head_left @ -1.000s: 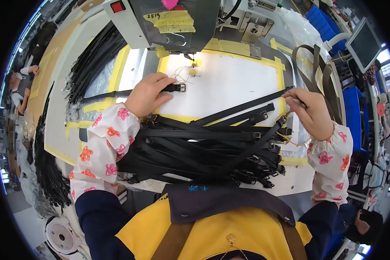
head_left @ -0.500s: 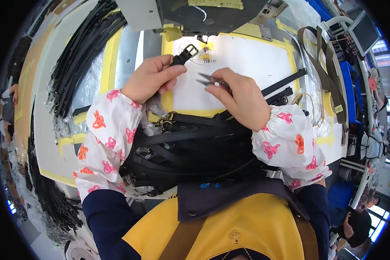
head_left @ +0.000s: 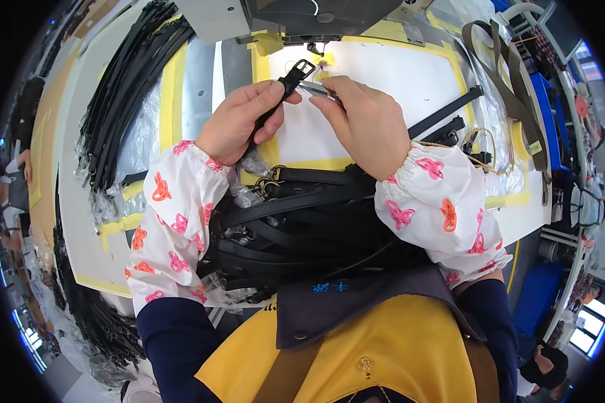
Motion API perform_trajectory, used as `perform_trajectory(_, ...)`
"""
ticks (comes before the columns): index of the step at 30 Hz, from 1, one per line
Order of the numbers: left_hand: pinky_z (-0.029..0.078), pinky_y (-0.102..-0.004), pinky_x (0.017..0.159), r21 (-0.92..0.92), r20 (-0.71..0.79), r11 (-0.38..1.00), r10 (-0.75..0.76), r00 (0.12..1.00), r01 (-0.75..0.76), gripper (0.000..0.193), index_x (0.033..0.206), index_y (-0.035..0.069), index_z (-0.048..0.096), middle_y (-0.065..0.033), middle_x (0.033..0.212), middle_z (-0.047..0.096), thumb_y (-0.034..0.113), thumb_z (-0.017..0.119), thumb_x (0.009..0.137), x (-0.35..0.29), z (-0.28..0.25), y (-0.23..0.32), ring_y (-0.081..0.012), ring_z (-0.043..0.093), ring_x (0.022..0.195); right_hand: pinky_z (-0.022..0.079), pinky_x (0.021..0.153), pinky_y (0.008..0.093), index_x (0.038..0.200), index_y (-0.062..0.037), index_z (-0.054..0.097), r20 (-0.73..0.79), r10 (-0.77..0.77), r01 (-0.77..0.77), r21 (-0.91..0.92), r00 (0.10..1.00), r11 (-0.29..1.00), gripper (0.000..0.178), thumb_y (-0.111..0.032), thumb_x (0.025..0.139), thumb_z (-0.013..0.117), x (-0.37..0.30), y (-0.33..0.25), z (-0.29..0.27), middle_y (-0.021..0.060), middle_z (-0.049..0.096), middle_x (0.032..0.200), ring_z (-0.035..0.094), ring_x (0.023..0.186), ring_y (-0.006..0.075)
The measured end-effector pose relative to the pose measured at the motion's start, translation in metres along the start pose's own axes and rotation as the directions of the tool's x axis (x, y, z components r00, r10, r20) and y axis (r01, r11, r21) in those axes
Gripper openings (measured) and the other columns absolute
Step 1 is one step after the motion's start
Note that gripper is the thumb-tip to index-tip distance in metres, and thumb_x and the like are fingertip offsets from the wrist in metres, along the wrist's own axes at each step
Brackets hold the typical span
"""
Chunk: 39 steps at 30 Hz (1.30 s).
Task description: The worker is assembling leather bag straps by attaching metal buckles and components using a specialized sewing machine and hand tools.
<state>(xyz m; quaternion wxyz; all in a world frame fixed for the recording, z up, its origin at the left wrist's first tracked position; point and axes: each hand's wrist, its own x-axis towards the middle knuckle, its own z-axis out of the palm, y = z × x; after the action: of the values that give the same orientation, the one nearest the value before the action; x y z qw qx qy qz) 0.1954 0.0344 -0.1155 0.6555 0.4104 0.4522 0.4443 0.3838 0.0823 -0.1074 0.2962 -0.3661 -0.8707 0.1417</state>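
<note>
My left hand point(head_left: 234, 127) pinches a black strap point(head_left: 290, 81) near its end, where a metal buckle point(head_left: 305, 68) sticks up past my thumb. In my right hand point(head_left: 372, 124) is a pair of thread snips point(head_left: 312, 87), its blades pointing left at the strap's edge just below the buckle. Whether the blades touch the strap or a thread, I cannot tell. Both hands are over a white work surface point(head_left: 383, 74) edged with yellow tape, in front of a machine head point(head_left: 326, 19). Closer to me lies a heap of black straps point(head_left: 302, 218) with buckles and clear plastic wrap.
A long bundle of black straps point(head_left: 131, 87) lies on the left of the table. To the right are two black straps point(head_left: 444, 113), a loop of olive webbing point(head_left: 507, 80), a yellow tape roll point(head_left: 519, 140) and a blue bin point(head_left: 551, 124). Other people are at the far sides.
The snips have moved left and up to the strap. My left hand has turned the strap, so more of its length shows below my thumb. The hands are closer together.
</note>
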Motion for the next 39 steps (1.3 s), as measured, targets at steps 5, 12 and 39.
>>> perform_trajectory(5, 0.025, -0.019, 0.044, 0.107, -0.062, 0.994, 0.03, 0.998, -0.023, 0.033, 0.095, 0.003, 0.059, 0.004, 0.054, 0.043, 0.033, 0.044, 0.095, -0.002, 0.009, -0.002, -0.0041, 0.031, 0.044, 0.047, 0.052, 0.0356, 0.091, -0.0015, 0.057, -0.005, 0.017, -0.017, -0.102, 1.0, 0.995, 0.022, -0.02, 0.081, 0.063, -0.002, -0.003, 0.003, 0.0135, 0.061, 0.067, 0.06, 0.058, 0.0295)
perform_trajectory(12, 0.023, -0.0201, 0.043, 0.153, -0.042, 0.985, -0.077, 0.996, 0.083, 0.032, 0.091, 0.005, 0.061, 0.0051, 0.051, 0.039, 0.032, 0.044, 0.095, -0.004, 0.016, 0.002, -0.0036, 0.028, 0.044, 0.047, 0.051, 0.035, 0.091, -0.0012, 0.056, -0.059, -0.029, 0.033, 0.07, 0.998, 0.997, 0.019, -0.016, 0.081, 0.063, -0.007, 0.006, 0.016, 0.0139, 0.06, 0.066, 0.059, 0.056, 0.029)
perform_trajectory(39, 0.025, -0.0196, 0.044, 0.307, 0.006, 0.945, -0.117, 0.993, 0.11, 0.033, 0.089, 0.005, 0.061, 0.0044, 0.05, 0.04, 0.032, 0.042, 0.095, -0.006, 0.02, 0.001, -0.0041, 0.03, 0.044, 0.045, 0.051, 0.0346, 0.085, 0.0028, 0.053, -0.028, -0.011, 0.02, 0.317, 1.0, 0.948, 0.015, -0.009, 0.081, 0.061, -0.016, 0.014, 0.016, 0.0166, 0.058, 0.063, 0.058, 0.055, 0.0329)
